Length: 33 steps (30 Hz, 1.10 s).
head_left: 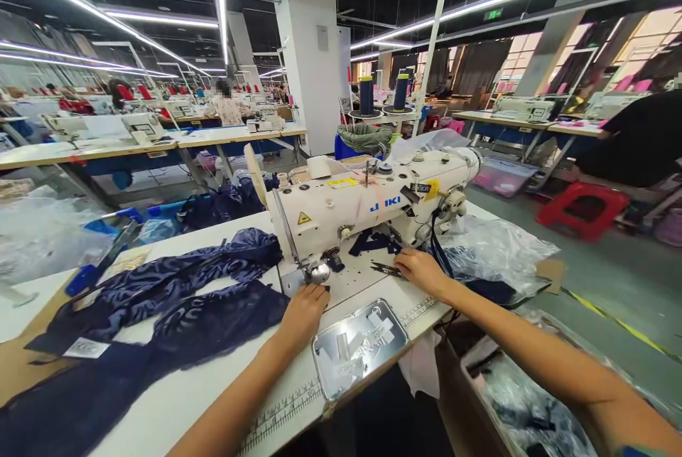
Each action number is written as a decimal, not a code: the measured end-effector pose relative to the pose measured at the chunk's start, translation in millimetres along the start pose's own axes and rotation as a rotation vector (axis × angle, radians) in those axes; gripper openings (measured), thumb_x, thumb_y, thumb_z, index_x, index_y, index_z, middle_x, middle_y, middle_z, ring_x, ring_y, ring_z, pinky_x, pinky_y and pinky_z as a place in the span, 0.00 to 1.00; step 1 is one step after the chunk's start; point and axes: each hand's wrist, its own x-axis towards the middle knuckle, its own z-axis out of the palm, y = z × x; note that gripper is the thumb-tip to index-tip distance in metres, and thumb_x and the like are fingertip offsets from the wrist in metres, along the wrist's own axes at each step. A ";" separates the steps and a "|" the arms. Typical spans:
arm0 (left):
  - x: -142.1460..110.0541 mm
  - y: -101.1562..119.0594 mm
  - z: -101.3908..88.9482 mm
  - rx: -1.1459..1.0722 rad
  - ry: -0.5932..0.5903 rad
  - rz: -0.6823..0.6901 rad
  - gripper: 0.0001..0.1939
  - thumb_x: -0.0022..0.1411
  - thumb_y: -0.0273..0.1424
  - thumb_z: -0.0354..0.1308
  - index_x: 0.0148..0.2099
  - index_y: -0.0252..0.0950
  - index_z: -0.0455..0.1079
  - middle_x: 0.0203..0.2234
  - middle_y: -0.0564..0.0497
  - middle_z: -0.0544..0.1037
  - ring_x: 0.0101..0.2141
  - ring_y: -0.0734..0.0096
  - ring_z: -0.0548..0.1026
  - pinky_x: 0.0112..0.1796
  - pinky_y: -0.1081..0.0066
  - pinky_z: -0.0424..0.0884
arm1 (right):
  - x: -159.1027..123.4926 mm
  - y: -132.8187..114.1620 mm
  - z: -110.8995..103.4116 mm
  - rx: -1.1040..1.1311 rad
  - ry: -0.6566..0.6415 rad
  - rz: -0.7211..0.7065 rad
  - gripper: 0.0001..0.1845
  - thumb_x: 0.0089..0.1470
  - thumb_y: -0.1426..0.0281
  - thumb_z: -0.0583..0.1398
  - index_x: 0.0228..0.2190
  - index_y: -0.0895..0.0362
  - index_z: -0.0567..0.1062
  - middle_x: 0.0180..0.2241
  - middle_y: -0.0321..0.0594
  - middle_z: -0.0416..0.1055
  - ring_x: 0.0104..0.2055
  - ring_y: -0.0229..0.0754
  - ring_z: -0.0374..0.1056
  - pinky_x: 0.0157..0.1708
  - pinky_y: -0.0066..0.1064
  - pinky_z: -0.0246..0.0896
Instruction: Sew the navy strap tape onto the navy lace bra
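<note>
A white sewing machine [367, 208] stands on the white table [181, 393]. My left hand [305, 311] lies knuckles up just in front of the presser foot [318, 273], fingers curled under, beside dark blue lace fabric [160, 300]. My right hand [420, 269] rests on the machine bed under the arm, fingers closed at small black thread snips [386, 269]. Small dark blue fabric pieces [370, 242] lie behind the snips.
A metal tray [358, 347] sits at the table's front edge. Clear plastic bags [495, 247] lie right of the machine. A red stool [583, 208] stands on the floor at right. Other sewing tables and people fill the hall behind.
</note>
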 end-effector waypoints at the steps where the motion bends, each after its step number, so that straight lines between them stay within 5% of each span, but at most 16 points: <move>1: -3.5 -1.3 -0.8 0.007 0.015 0.001 0.13 0.50 0.14 0.45 0.28 0.33 0.65 0.25 0.48 0.72 0.30 0.65 0.70 0.32 0.68 0.67 | 3.4 1.0 0.6 -0.025 -0.007 0.009 0.11 0.54 0.77 0.50 0.30 0.60 0.73 0.31 0.44 0.70 0.35 0.43 0.67 0.32 0.28 0.60; 7: -28.7 -6.1 -1.5 -0.029 0.122 -0.006 0.17 0.49 0.15 0.43 0.39 0.30 0.66 0.34 0.44 0.75 0.39 0.64 0.71 0.40 0.66 0.69 | 34.5 -13.4 12.9 -0.116 -0.070 0.064 0.15 0.49 0.84 0.49 0.33 0.67 0.74 0.33 0.56 0.70 0.36 0.48 0.68 0.30 0.32 0.61; 14: -33.8 -2.3 -1.8 -0.070 0.011 -0.022 0.17 0.53 0.22 0.47 0.46 0.28 0.67 0.43 0.42 0.73 0.46 0.60 0.68 0.46 0.62 0.68 | 45.4 -21.8 18.9 -0.149 -0.103 0.071 0.15 0.49 0.85 0.48 0.31 0.69 0.73 0.33 0.59 0.69 0.34 0.51 0.69 0.28 0.34 0.61; 20: -35.2 -2.8 1.4 -0.099 0.031 -0.005 0.17 0.56 0.25 0.46 0.46 0.26 0.68 0.43 0.39 0.72 0.45 0.58 0.68 0.47 0.60 0.67 | 39.8 -45.1 5.8 -0.134 -0.056 -0.020 0.14 0.52 0.81 0.47 0.36 0.64 0.70 0.36 0.51 0.68 0.35 0.46 0.68 0.29 0.30 0.58; 26: -40.5 -0.2 2.5 -0.140 0.007 -0.043 0.16 0.55 0.23 0.48 0.45 0.24 0.68 0.43 0.38 0.71 0.47 0.58 0.66 0.49 0.61 0.65 | 55.6 -100.1 17.4 0.110 -0.043 -0.400 0.10 0.53 0.78 0.49 0.33 0.59 0.69 0.34 0.42 0.69 0.34 0.39 0.66 0.34 0.28 0.56; 33: -46.4 1.4 2.9 -0.213 -0.013 -0.154 0.14 0.58 0.21 0.46 0.42 0.29 0.69 0.42 0.44 0.73 0.42 0.60 0.68 0.41 0.60 0.68 | 60.5 -113.1 36.6 0.153 0.174 -0.316 0.07 0.52 0.74 0.52 0.34 0.61 0.68 0.34 0.45 0.69 0.36 0.45 0.64 0.39 0.37 0.52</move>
